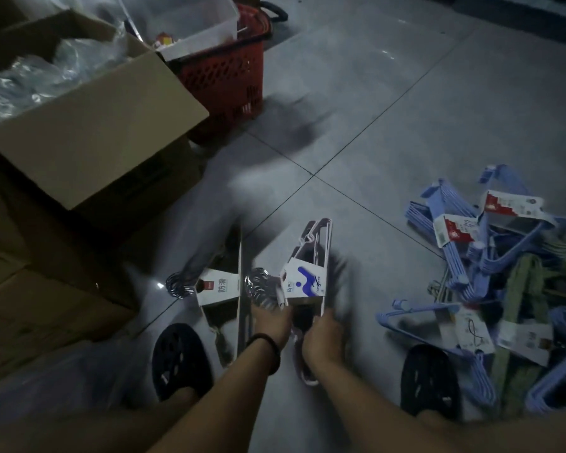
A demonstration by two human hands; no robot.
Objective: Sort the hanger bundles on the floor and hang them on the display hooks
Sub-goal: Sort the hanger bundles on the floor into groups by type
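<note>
Left hand (271, 323), right hand (322, 336) apparently grip hanger bundle (306, 282).

– What is the surface like down there?
– I see a floor (406, 109) of smooth grey tile with a dull sheen. The cardboard box (105, 125) is matt brown, and the film (30, 76) inside it is glossy and crinkled.
– And the stock?
– The hanger bundle (314, 237) has shiny metal hooks (258, 289) and a matt paper sleeve (303, 284). The blue hangers (451, 259) look like smooth plastic. The basket (223, 76) is red plastic mesh.

Black band (266, 347) on the left wrist, black perforated shoes (177, 361) on both feet.
</note>
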